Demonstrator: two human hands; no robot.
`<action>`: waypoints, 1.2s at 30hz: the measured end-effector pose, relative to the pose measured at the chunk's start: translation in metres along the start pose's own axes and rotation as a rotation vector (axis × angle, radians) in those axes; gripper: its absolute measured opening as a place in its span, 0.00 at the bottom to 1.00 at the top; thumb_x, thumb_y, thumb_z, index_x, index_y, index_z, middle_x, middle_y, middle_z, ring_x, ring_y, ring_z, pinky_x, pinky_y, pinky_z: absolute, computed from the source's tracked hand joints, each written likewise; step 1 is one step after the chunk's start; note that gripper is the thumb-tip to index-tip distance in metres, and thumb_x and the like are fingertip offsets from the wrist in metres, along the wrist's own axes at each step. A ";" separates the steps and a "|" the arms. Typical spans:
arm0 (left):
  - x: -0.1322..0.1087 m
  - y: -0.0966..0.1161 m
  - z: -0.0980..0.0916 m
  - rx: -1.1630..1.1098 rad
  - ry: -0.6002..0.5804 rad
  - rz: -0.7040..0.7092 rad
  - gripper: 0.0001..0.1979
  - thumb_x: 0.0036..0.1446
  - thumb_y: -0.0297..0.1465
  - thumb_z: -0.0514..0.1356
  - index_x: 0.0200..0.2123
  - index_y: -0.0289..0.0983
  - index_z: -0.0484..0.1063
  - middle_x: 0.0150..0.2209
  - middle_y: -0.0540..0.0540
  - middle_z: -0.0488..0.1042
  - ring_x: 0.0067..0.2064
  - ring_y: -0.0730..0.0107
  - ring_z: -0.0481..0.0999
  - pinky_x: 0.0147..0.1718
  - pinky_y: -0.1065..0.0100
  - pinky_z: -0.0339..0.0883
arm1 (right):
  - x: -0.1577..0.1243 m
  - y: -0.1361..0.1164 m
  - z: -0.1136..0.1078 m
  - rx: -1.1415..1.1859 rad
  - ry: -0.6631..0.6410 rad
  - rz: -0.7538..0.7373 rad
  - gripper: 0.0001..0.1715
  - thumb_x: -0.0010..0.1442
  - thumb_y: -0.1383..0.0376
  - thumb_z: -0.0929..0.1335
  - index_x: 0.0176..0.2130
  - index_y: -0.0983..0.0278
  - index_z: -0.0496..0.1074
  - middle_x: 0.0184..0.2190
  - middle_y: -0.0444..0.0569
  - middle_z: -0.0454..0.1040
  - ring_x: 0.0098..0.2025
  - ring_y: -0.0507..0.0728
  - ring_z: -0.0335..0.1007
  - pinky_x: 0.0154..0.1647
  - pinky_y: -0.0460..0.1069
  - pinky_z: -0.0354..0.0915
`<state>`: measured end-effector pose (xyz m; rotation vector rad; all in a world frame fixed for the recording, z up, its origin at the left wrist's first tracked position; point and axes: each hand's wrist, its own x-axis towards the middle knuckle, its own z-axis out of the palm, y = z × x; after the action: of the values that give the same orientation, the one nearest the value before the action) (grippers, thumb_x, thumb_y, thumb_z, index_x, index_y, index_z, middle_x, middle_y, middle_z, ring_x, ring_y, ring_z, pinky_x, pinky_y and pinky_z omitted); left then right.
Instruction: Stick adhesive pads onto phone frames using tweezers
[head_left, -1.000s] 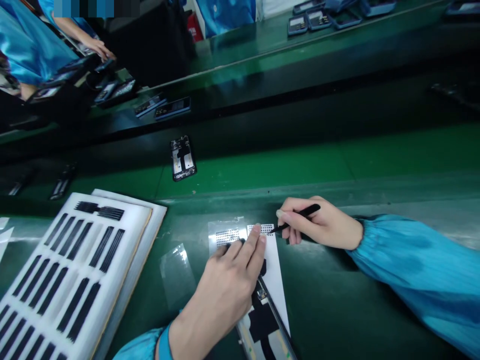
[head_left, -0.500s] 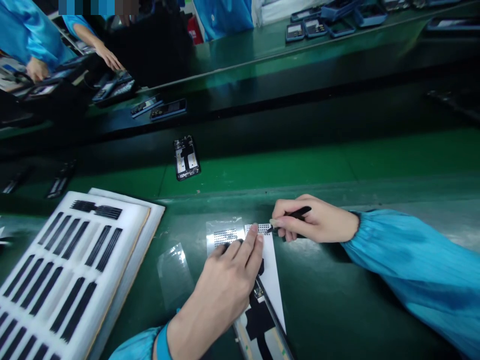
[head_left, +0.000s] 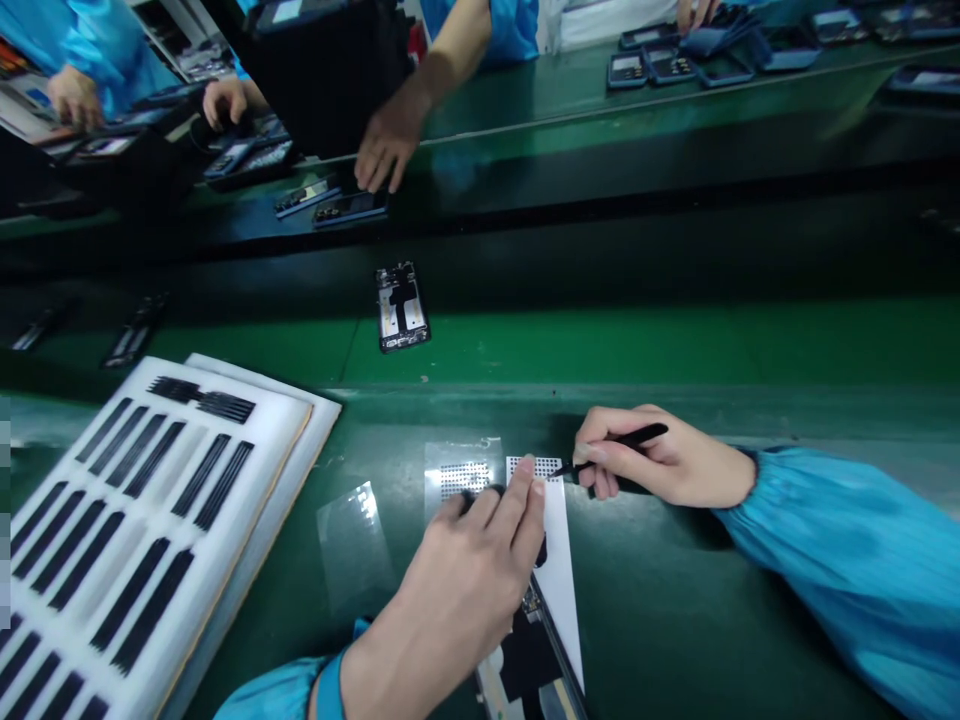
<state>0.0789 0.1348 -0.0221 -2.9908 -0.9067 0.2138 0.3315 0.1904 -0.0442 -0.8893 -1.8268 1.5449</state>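
Observation:
My left hand [head_left: 469, 575] lies flat with fingers stretched, pressing on a white sheet [head_left: 559, 545] that carries a patch of tiny dots. Under the hand and sheet lies a phone frame [head_left: 525, 665], partly hidden. My right hand [head_left: 656, 460] pinches black tweezers [head_left: 611, 450], whose tip touches the dotted patch beside my left fingertips. Left of that sheet a clear film with another dotted patch [head_left: 461, 475] rests on the green mat.
A white foam tray [head_left: 142, 510] with several black strips sits at the left. A clear film [head_left: 352, 545] lies beside it. A phone frame [head_left: 401, 305] rides the conveyor belt. Across the belt, other people's hands [head_left: 382, 150] reach for phones [head_left: 349, 205].
The view shifted slightly. A person's hand across the belt has come in and reached down to the phones. The phone frame on the belt moved right. My hands kept their positions on the sheet.

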 end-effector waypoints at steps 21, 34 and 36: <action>0.002 0.002 0.002 -0.047 0.002 -0.034 0.39 0.44 0.17 0.50 0.64 0.22 0.58 0.66 0.25 0.60 0.43 0.53 0.77 0.34 0.55 0.77 | 0.001 0.000 0.009 0.161 0.147 0.163 0.22 0.69 0.49 0.64 0.41 0.67 0.70 0.25 0.50 0.78 0.22 0.52 0.74 0.24 0.46 0.72; -0.002 -0.004 0.001 -0.234 0.118 -0.079 0.33 0.51 0.16 0.50 0.63 0.25 0.61 0.65 0.30 0.64 0.50 0.48 0.77 0.41 0.52 0.76 | 0.003 0.002 0.006 0.270 0.242 0.153 0.25 0.63 0.46 0.69 0.37 0.67 0.71 0.22 0.51 0.79 0.19 0.53 0.74 0.20 0.44 0.70; -0.013 -0.008 -0.010 -0.440 0.242 -0.237 0.27 0.58 0.19 0.49 0.62 0.31 0.62 0.61 0.35 0.70 0.52 0.52 0.75 0.47 0.53 0.73 | 0.004 -0.003 0.011 0.305 0.282 0.139 0.25 0.62 0.46 0.70 0.36 0.67 0.71 0.21 0.51 0.79 0.18 0.53 0.74 0.19 0.44 0.70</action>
<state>0.0648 0.1344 -0.0098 -3.1351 -1.4196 -0.3932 0.3199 0.1860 -0.0428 -1.0410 -1.3155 1.6327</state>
